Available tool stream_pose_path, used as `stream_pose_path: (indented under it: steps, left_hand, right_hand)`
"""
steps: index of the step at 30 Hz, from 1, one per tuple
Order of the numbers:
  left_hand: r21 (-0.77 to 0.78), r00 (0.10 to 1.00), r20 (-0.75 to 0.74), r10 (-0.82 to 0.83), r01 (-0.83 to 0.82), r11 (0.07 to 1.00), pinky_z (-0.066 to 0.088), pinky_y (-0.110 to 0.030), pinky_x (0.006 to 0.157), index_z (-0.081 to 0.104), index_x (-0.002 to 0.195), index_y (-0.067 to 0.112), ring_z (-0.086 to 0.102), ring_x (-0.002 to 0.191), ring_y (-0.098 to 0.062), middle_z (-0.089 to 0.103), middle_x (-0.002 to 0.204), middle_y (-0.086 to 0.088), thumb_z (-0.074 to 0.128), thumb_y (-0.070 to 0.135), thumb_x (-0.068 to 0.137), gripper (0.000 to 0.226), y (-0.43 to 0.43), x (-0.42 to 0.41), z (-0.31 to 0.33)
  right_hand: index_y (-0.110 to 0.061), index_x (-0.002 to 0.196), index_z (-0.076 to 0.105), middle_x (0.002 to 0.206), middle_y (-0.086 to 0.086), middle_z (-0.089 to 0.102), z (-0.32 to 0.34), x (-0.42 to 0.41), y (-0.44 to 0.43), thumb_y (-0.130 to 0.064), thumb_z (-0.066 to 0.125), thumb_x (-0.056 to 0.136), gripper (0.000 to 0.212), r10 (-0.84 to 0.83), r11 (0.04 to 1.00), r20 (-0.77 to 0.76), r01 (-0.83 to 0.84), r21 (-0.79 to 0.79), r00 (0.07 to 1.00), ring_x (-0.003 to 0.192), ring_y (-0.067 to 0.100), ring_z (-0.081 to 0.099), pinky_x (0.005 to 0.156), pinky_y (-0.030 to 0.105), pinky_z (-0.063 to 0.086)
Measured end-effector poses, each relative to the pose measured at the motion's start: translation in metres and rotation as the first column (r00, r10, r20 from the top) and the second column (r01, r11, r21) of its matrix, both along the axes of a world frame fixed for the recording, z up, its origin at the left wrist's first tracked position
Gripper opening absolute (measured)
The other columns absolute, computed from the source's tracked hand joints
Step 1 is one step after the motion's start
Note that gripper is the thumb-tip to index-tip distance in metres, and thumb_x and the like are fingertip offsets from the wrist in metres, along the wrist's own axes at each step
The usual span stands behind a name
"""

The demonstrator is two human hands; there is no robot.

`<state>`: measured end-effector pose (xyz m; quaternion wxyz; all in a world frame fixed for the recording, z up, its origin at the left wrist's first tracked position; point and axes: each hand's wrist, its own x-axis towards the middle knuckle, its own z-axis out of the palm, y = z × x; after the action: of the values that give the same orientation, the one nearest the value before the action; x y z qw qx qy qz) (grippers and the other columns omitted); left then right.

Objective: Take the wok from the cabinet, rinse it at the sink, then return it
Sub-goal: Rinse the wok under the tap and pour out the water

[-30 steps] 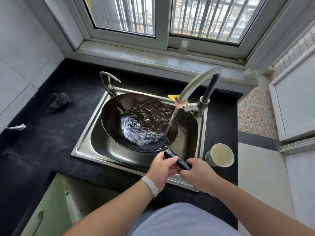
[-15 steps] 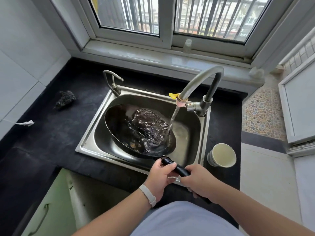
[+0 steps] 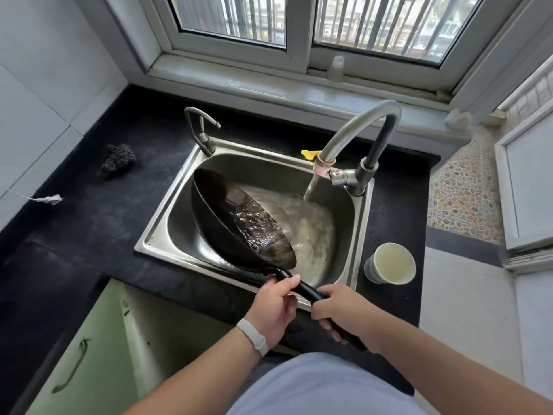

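Note:
A black wok (image 3: pixel 221 217) is tilted steeply on its side inside the steel sink (image 3: pixel 155 238), its open face turned right, and water pours out of it into the basin. Both hands hold its black handle over the sink's front rim. My left hand (image 3: pixel 276 305), with a white wristband, grips the handle close to the pan. My right hand (image 3: pixel 341 310) grips it further back. The tall faucet (image 3: pixel 356 130) runs a stream into the basin just right of the wok.
A paper cup (image 3: pixel 390 263) stands on the black counter (image 3: pixel 89 211) right of the sink. A dark scrubber (image 3: pixel 116 160) lies at the left. A small second tap (image 3: pixel 202 130) rises at the sink's back left corner. A green cabinet door (image 3: pixel 77 363) hangs open below.
The wok has gone from lying flat and full under the stream to tipped on its side, dumping its water to the right. Both hands stayed on the handle.

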<state>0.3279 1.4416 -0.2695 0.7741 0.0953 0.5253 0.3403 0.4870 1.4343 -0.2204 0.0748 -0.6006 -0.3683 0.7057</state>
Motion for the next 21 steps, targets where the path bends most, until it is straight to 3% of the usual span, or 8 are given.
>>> stream_pose_path:
  steps: [3, 6, 9, 12, 15, 17, 19, 21]
  left_hand:
    - [-0.004, 0.984, 0.17, 0.06, -0.06, 0.998, 0.033, -0.018, 0.04, 0.057, 0.087, 0.013, 0.041, 0.037, -0.01, 0.067, 0.082, -0.01, 0.069, 0.014, 0.075, 0.018, 0.004, 0.002, 0.005]
    - [-0.014, 0.964, 0.238, 0.114, -0.114, 0.993, 0.036, -0.017, 0.039, 0.057, 0.103, 0.01, 0.04, 0.035, -0.009, 0.073, 0.088, -0.011, 0.061, 0.008, 0.083, 0.021, 0.01, 0.006, 0.01]
    - [0.04, 0.982, 0.177, 0.07, -0.078, 0.996, 0.024, -0.016, 0.033, 0.053, 0.099, 0.011, 0.033, 0.032, -0.005, 0.068, 0.081, -0.006, 0.052, 0.009, 0.096, 0.004, 0.018, 0.009, 0.014]
    - [0.096, 0.999, 0.034, 0.029, -0.032, 0.995, 0.028, -0.016, 0.033, 0.05, 0.095, 0.008, 0.04, 0.032, -0.004, 0.062, 0.076, -0.005, 0.052, 0.009, 0.098, 0.003, 0.021, 0.017, 0.02]
    - [0.124, 0.99, -0.137, 0.018, -0.001, 0.992, 0.037, -0.018, 0.038, 0.053, 0.097, 0.008, 0.051, 0.044, -0.007, 0.058, 0.077, -0.008, 0.058, 0.013, 0.096, 0.008, 0.018, 0.026, 0.018]
    - [0.158, 0.969, -0.248, 0.027, 0.013, 0.987, 0.038, -0.024, 0.047, 0.054, 0.097, 0.007, 0.048, 0.053, -0.012, 0.056, 0.077, -0.008, 0.064, 0.018, 0.093, 0.015, 0.017, 0.031, 0.013]
    - [0.178, 0.953, -0.301, 0.044, 0.011, 0.984, 0.039, -0.027, 0.053, 0.057, 0.096, 0.008, 0.048, 0.056, -0.011, 0.055, 0.072, -0.002, 0.068, 0.021, 0.09, 0.019, 0.018, 0.032, 0.01]
    - [0.175, 0.947, -0.32, 0.034, 0.024, 0.984, 0.04, -0.027, 0.054, 0.058, 0.092, 0.008, 0.049, 0.054, -0.008, 0.056, 0.065, 0.003, 0.07, 0.023, 0.089, 0.019, 0.021, 0.03, 0.008]
  right_hand:
    - [-0.011, 0.082, 0.055, 0.053, 0.006, 0.049, 0.0, 0.003, 0.001, -0.013, 0.06, 0.067, 0.015, -0.055, 0.998, -0.078, 0.052, -0.04, 0.995, 0.036, 0.018, 0.041, 0.037, 0.02, 0.029]
    - [-0.013, 0.081, 0.056, 0.054, 0.005, 0.047, 0.001, 0.005, 0.005, -0.014, 0.063, 0.064, 0.018, -0.121, 0.989, -0.138, 0.108, -0.099, 0.983, 0.039, 0.018, 0.037, 0.038, 0.02, 0.026]
    - [-0.016, 0.079, 0.051, 0.056, 0.004, 0.046, 0.004, 0.005, 0.01, -0.012, 0.063, 0.067, 0.017, -0.179, 0.975, -0.179, 0.15, -0.165, 0.967, 0.041, 0.016, 0.037, 0.039, 0.02, 0.027]
    - [-0.01, 0.088, 0.054, 0.061, 0.006, 0.052, 0.008, 0.012, 0.015, -0.006, 0.06, 0.083, 0.009, -0.114, 0.989, -0.186, 0.093, -0.118, 0.976, 0.044, 0.017, 0.044, 0.04, 0.025, 0.036]
    - [-0.005, 0.101, 0.059, 0.07, 0.007, 0.058, 0.013, 0.016, 0.016, -0.006, 0.058, 0.092, 0.009, -0.01, 0.999, -0.043, 0.009, -0.034, 0.999, 0.051, 0.018, 0.055, 0.047, 0.03, 0.048]
    - [-0.015, 0.102, 0.06, 0.076, 0.006, 0.061, 0.014, 0.014, 0.014, -0.012, 0.057, 0.095, 0.008, 0.06, 0.997, 0.108, -0.065, 0.044, 0.992, 0.054, 0.016, 0.058, 0.051, 0.029, 0.052]
    - [-0.023, 0.096, 0.054, 0.078, 0.004, 0.06, 0.014, 0.007, 0.011, -0.021, 0.056, 0.096, 0.003, 0.139, 0.974, 0.283, -0.183, 0.136, 0.949, 0.059, 0.017, 0.058, 0.054, 0.031, 0.052]
    - [-0.023, 0.095, 0.049, 0.08, 0.0, 0.057, 0.012, -0.001, 0.009, -0.03, 0.055, 0.097, 0.01, 0.227, 0.904, 0.481, -0.367, 0.221, 0.847, 0.067, 0.019, 0.057, 0.06, 0.033, 0.046]
